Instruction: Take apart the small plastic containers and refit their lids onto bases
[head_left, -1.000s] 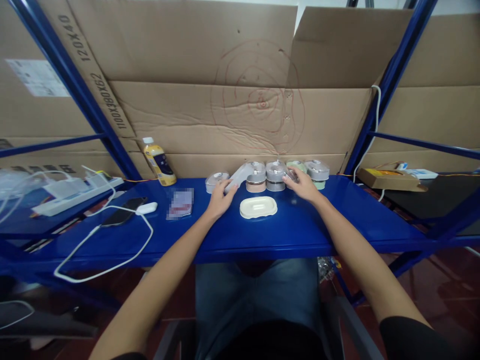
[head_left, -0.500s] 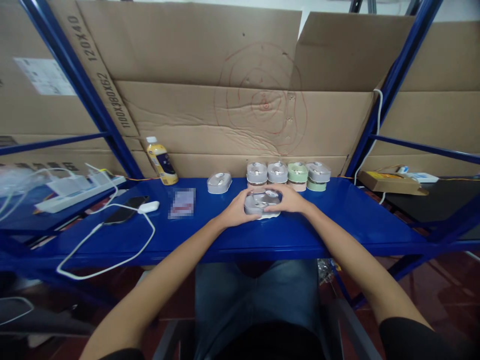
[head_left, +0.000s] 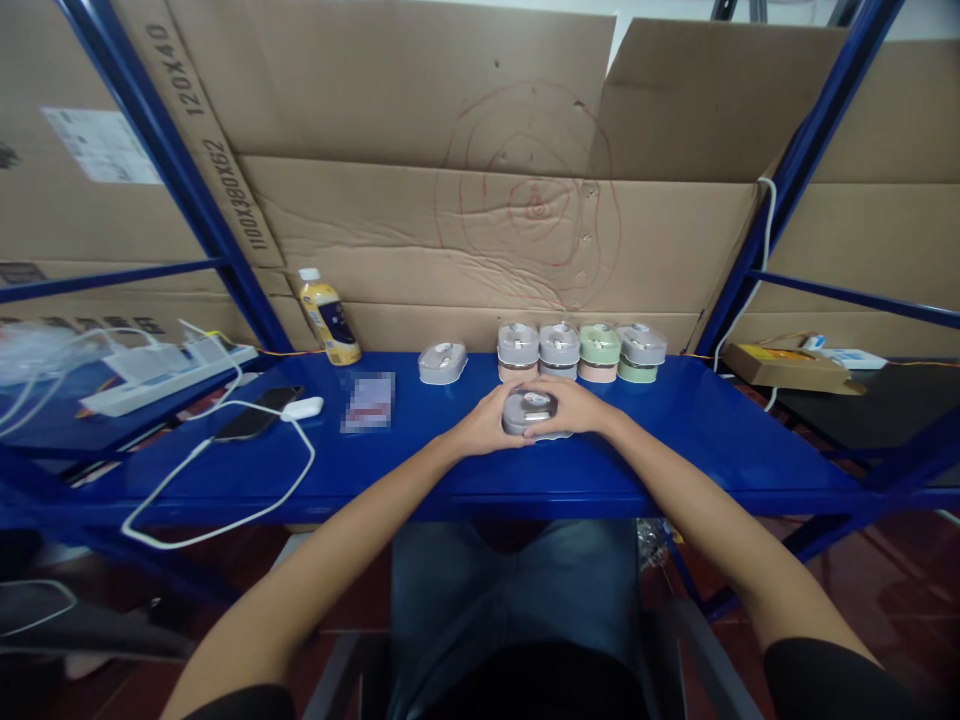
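Both my hands meet at the middle of the blue shelf. My left hand (head_left: 486,422) and my right hand (head_left: 571,406) grip the sides of a grey oval lidded soap box (head_left: 529,408). It sits on a cream oval dish (head_left: 559,436), which is mostly hidden by the box and my fingers. Just behind my right hand stands a row of several stacked boxes in grey, peach and green (head_left: 579,352). A single grey oval box (head_left: 442,363) lies farther left, beyond my left hand.
The blue metal shelf (head_left: 675,440) carries a yellow-labelled bottle (head_left: 328,332), a blurred card (head_left: 367,402), a phone (head_left: 255,425), a white earbud case (head_left: 302,407), a power strip (head_left: 165,385) and white cables. Cardboard sheets (head_left: 420,240) stand behind.
A second ago the cream dish lay bare and my hands were at the row. Now the grey box sits on the dish between both hands. My view has shifted slightly.
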